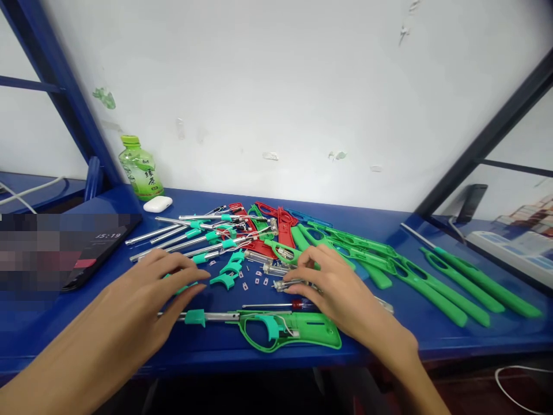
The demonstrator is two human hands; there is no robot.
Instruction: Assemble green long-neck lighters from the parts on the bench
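Observation:
A green lighter half-shell [317, 329] lies near the table's front edge, holding a teal trigger [271, 327] and a metal tube with a teal collar [195, 317]. My left hand [158, 288] hovers over the tube's left end, fingers apart, with nothing visible between them. My right hand [330, 282] is above the shell's right part, its fingertips closed at one of the clear lighter bodies with metal tops [283, 285]. Just behind the shell is a screwdriver [268, 305]. Loose teal triggers [224, 279] and small pink pieces [257, 281] lie between my hands.
Metal tubes with wires [173, 230] are piled at the back left. Red shells [286, 227] and green shells [427, 288] spread toward the right. A tablet [97, 248], a white case [158, 204] and a green bottle [140, 170] stand or lie on the left.

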